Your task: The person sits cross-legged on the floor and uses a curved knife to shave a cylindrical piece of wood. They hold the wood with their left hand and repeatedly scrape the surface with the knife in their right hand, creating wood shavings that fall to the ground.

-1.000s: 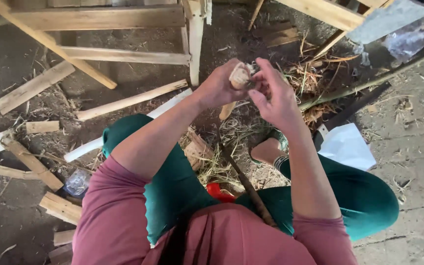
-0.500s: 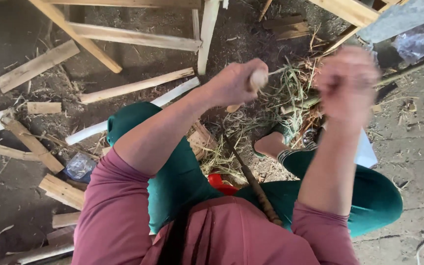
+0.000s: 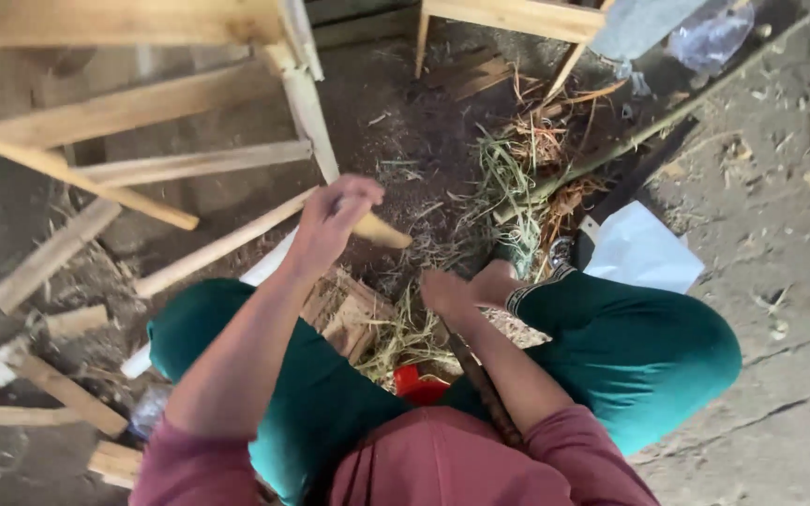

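Lowered since before, both hands — left hand (image 3: 335, 220) grips 1 wood peg (image 3: 382, 231), right hand (image 3: 444, 292) closed in straw (image 3: 405, 337).

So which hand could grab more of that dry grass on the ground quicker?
Probably the right hand: it is down low, just above the dry grass between the knees. The left hand is raised and grips a short wooden stick.

A crumpled clear plastic bag (image 3: 712, 36) lies at the top right of the floor, beside a grey sheet. A flat white sheet or bag (image 3: 644, 251), roughly four-cornered and plain, lies on the ground just beyond the green-clad knee on the right. A second crumpled clear plastic wrapper (image 3: 150, 409) lies low on the left among wood offcuts. No labels, signs or screens show.
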